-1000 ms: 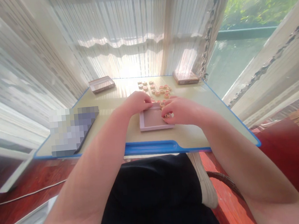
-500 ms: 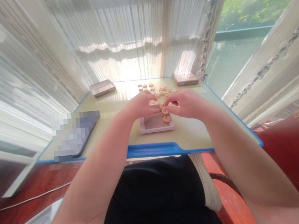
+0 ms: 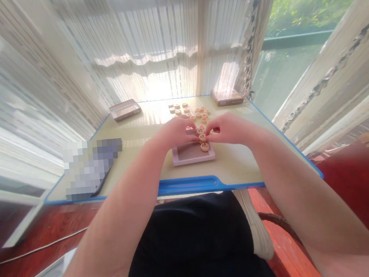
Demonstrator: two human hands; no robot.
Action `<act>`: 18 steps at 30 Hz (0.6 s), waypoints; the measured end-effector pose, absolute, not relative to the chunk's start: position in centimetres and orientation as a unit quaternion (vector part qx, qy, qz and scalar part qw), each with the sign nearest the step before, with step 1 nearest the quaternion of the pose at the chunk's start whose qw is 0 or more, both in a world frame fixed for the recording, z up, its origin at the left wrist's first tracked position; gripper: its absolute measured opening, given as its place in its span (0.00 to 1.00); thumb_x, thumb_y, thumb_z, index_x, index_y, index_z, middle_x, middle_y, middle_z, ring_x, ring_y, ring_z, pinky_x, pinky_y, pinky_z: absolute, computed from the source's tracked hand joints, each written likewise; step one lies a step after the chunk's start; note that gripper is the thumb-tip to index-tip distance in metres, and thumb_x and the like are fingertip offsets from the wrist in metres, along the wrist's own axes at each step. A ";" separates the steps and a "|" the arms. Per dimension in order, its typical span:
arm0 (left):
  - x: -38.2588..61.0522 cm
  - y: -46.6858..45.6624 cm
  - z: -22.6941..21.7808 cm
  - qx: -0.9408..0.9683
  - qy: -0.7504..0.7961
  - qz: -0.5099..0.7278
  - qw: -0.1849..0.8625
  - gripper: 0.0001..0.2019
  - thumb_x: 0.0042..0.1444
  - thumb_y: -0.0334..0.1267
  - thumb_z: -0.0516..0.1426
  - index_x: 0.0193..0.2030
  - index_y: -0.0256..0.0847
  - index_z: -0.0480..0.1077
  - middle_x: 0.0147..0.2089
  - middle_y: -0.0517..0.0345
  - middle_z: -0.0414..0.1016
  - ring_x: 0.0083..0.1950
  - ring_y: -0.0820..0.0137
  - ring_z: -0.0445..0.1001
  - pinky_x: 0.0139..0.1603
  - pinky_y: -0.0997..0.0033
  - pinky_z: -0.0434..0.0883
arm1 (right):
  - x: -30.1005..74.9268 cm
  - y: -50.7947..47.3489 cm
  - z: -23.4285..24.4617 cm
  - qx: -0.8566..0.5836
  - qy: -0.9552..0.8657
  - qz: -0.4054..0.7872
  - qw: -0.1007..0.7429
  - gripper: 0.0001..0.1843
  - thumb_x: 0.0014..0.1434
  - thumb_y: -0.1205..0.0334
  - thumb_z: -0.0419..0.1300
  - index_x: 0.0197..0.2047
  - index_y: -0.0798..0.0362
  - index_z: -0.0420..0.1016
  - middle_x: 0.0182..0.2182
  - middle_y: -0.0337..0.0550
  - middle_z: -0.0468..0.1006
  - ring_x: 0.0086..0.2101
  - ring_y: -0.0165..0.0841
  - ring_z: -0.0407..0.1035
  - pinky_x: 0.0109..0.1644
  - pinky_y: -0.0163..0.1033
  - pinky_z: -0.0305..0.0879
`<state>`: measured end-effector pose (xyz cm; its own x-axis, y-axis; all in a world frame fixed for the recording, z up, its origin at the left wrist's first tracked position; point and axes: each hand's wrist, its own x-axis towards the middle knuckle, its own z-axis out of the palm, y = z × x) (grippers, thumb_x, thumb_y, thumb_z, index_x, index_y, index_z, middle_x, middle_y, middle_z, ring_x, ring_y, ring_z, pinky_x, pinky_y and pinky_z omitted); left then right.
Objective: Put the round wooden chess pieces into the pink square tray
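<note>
In the head view a shallow open box [image 3: 189, 158] lies on the small table, and a column of round Chinese chess pieces with dark characters runs down its right side. My left hand [image 3: 176, 133] reaches in from the left, thumb and forefinger curved against the edge of the middle piece [image 3: 202, 137]. From the right, my right hand [image 3: 227, 128] presses its bent fingertips to the opposite edge. The nearest piece [image 3: 204, 147] sits untouched in the box. Behind the hands, several more pieces [image 3: 198, 114] lie on the tabletop, some with red characters, and my fingers partly cover them.
A shallow box lid [image 3: 125, 111] is at the table's far left, and a closed box [image 3: 228, 96] at its far right. A blurred-out dark flat object [image 3: 93, 170] lies at left. The table [image 3: 245, 167] has a blue rim with a molded groove [image 3: 188, 184]. Curtains hang behind.
My right hand's fingertips have come down and nearer, onto the edge of the middle piece. The column of pieces in the box looks straighter. The view has shifted slightly.
</note>
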<state>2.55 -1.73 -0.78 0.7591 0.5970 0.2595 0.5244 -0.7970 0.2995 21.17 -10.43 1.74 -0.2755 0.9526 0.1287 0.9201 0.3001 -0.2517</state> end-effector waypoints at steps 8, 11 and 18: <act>2.5 -1.7 -0.8 0.933 0.303 0.160 0.113 0.16 0.44 0.49 0.61 0.37 0.42 0.75 0.36 0.56 0.73 0.40 0.65 0.70 0.41 0.68 0.66 | 20.9 -10.6 2.0 -0.592 -0.793 0.062 0.133 0.11 0.50 0.55 0.58 0.31 0.50 0.80 0.19 0.35 0.70 0.22 0.26 0.59 0.28 0.34 0.49; 2.5 -1.7 -0.8 0.930 0.309 0.164 0.115 0.16 0.44 0.48 0.61 0.38 0.41 0.75 0.38 0.55 0.72 0.41 0.65 0.70 0.42 0.68 0.66 | 20.8 -10.6 2.0 -0.585 -0.798 0.054 0.138 0.11 0.50 0.55 0.58 0.31 0.50 0.80 0.18 0.35 0.69 0.22 0.26 0.58 0.27 0.34 0.49; 2.5 -1.7 -0.9 0.932 0.307 0.158 0.109 0.18 0.44 0.51 0.60 0.38 0.41 0.74 0.39 0.55 0.72 0.41 0.65 0.69 0.41 0.67 0.66 | 20.8 -10.4 1.6 -0.579 -0.803 0.054 0.130 0.11 0.50 0.55 0.58 0.32 0.48 0.81 0.18 0.35 0.70 0.21 0.26 0.59 0.27 0.34 0.49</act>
